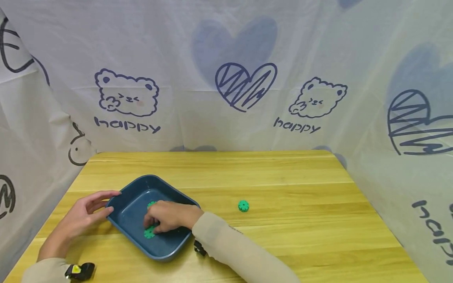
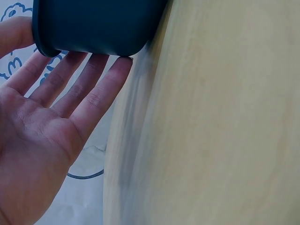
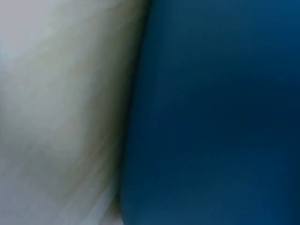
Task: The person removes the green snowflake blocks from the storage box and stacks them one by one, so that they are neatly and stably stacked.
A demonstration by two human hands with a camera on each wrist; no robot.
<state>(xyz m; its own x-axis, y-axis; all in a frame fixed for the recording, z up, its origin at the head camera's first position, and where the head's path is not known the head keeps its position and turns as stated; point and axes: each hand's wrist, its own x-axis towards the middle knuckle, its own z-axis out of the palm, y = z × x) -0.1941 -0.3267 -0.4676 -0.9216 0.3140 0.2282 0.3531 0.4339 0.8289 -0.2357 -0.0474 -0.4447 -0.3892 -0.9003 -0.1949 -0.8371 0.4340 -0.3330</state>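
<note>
A dark blue rectangular tub stands on the table's left half, also in the left wrist view at the top. My left hand touches its left corner with extended fingers. In the left wrist view, those fingertips rest against the tub's outer wall, the thumb at the rim. Inside the tub, my right hand reaches down, its thumb and curled fingers pinching a green notched disc. Behind that hand another green disc partly shows. The right wrist view holds only the blurred blue tub wall and a pale surface.
To the right of the tub, a green notched piece lies on the wooden table. White cloth printed with bears and hearts hangs behind and at both sides of the table. The right forearm crosses the tub's right rim.
</note>
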